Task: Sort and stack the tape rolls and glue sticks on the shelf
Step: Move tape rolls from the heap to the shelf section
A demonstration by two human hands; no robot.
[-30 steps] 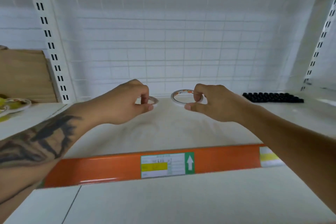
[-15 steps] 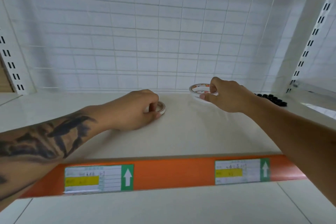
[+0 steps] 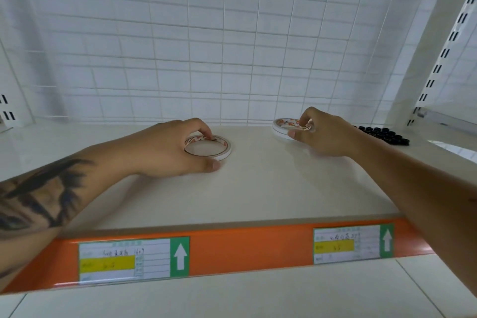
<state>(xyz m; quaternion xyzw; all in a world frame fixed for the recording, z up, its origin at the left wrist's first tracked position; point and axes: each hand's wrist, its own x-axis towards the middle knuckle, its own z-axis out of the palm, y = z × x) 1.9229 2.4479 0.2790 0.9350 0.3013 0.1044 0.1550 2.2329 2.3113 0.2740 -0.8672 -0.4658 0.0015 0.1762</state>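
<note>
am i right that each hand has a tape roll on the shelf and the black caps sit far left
Not quite. Left hand and right hand each hold a tape roll on the shelf, but the head view shows the black caps far right.

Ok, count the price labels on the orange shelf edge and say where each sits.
2. One price label sits on the left part of the orange shelf edge; the other label sits toward its right end. The right forearm may hide more.

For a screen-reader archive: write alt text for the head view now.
Two bare hands each hold a flat tape roll on a white shelf: the left hand grips one roll, the right hand another roll farther back. Black rolls lie at the right.
</note>
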